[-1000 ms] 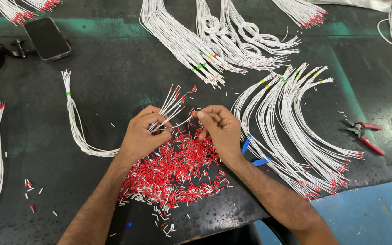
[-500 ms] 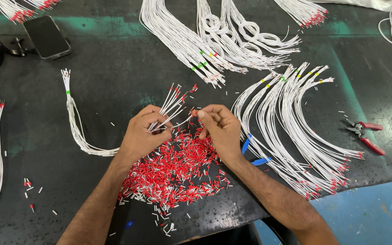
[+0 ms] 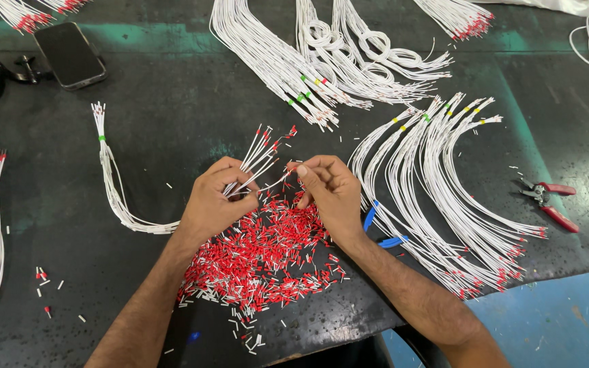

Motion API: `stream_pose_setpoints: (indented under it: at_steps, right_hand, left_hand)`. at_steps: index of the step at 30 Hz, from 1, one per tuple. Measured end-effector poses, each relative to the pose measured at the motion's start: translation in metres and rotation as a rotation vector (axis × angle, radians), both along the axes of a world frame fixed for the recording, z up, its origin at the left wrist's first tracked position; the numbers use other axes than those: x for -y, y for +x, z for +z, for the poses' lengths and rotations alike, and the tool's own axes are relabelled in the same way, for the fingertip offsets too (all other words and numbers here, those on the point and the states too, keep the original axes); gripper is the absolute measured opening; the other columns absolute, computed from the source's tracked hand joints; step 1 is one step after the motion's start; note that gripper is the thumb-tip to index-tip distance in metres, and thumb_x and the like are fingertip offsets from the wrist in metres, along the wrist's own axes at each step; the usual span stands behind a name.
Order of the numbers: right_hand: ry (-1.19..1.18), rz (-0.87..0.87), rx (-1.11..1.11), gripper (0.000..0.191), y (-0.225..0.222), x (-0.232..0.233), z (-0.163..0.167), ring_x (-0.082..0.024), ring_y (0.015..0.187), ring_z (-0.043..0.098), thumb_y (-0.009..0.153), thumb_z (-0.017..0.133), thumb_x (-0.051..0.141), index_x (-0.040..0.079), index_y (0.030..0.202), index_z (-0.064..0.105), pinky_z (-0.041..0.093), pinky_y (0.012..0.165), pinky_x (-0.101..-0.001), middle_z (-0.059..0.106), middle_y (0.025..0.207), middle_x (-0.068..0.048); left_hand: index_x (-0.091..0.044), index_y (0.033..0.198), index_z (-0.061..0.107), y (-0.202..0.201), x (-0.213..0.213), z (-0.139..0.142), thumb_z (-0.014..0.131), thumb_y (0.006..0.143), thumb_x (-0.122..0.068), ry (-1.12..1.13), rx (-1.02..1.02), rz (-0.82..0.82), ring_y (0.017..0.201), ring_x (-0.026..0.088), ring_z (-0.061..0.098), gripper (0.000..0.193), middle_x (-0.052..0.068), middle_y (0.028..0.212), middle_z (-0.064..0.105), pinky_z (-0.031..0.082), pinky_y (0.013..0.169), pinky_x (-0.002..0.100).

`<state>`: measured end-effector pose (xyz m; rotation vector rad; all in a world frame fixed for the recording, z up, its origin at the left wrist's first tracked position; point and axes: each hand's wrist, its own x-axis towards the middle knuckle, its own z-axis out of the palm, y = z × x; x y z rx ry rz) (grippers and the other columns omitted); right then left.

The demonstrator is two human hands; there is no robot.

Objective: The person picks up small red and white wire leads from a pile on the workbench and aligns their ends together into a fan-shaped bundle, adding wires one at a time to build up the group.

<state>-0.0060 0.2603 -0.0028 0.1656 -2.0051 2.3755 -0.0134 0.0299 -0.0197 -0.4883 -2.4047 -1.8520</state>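
Head view is looking straight down onto a dark work mat (image 3: pixel 138 136), and nearest the person a heap of red ferrules (image 3: pixel 260 255) is lying spread just under both wrists, so a fresh one is always within a finger's reach. Above it the left hand (image 3: pixel 216 201) is closing around a small bundle of white wires (image 3: pixel 257 158), fanning their stripped and red-capped ends up and to the right so each tip is standing apart from its neighbours. The right hand (image 3: pixel 328 187) is pinching with thumb and forefinger at one wire end; whether a ferrule is sitting between those fingertips is too small to tell. The tail of the held bundle is trailing left in a loose curve with a green band (image 3: pixel 102 138) near its far end.

Just right of the right wrist, blue ties (image 3: pixel 380 232) are lying beside curved bunches of finished white wires (image 3: pixel 458 191), their red tips pointing toward the table edge. Red-handled wire strippers (image 3: pixel 550 201) are resting farther right, apart from the hands. Farther back, more banded wire bundles (image 3: pixel 308 61) are lying in sheaves, and a dark phone (image 3: pixel 69 54) is lying face up at the far left.
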Motion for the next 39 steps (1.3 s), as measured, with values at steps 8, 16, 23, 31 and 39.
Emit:
stream_pose_setpoints:
  at_steps: [8,16,23,31,39]
  right_hand:
    - [-0.016,0.005,-0.005,0.015,0.001,0.0,-0.003,-0.007,0.055,0.06,0.103,0.063,0.011,0.0,0.11,0.058,0.051,0.05,-0.0212,0.076,0.111,-0.018]
    - [-0.017,0.022,-0.044,0.015,0.0,0.001,-0.003,-0.005,0.059,0.059,0.104,0.063,0.011,0.0,0.112,0.057,0.05,0.053,-0.0205,0.076,0.111,-0.017]
    - [-0.004,-0.059,-0.035,0.015,0.001,-0.001,-0.003,-0.005,0.058,0.058,0.103,0.065,0.011,0.001,0.111,0.059,0.05,0.053,-0.0212,0.076,0.106,-0.014]
    - [0.208,0.035,-0.007,0.034,0.01,0.006,0.008,-0.002,0.06,0.054,0.096,0.072,0.008,0.004,0.128,0.063,0.045,0.052,-0.0197,0.07,0.094,-0.002]
    - [0.948,-0.121,-0.8,0.038,0.024,0.002,0.036,-0.014,0.067,0.064,0.091,0.078,0.008,0.019,0.127,0.07,0.051,0.059,-0.027,0.069,0.098,-0.001]
  left_hand:
    - [-0.005,0.089,0.074,0.0,0.001,0.002,0.078,0.073,-0.004,-0.008,0.018,-0.01,0.075,0.006,0.063,0.016,0.0,0.102,0.064,0.052,0.063,0.022]
    - [-0.005,0.088,0.074,0.0,0.002,0.003,0.077,0.073,-0.004,-0.009,-0.015,-0.007,0.076,0.006,0.062,0.016,0.001,0.101,0.063,0.051,0.065,0.022]
    - [-0.004,0.09,0.072,0.001,0.005,-0.008,0.075,0.078,-0.004,0.057,0.012,0.023,0.072,0.005,0.058,0.013,0.0,0.099,0.062,0.047,0.061,0.022]
    - [-0.004,0.09,0.07,0.001,0.006,-0.011,0.074,0.082,-0.003,0.083,-0.005,0.071,0.071,0.003,0.057,0.009,0.0,0.098,0.064,0.045,0.061,0.02]
    - [-0.002,0.089,0.069,0.01,0.006,0.003,0.072,0.08,0.002,0.069,-0.011,0.165,0.066,0.001,0.045,0.01,-0.002,0.097,0.06,0.037,0.056,0.02]
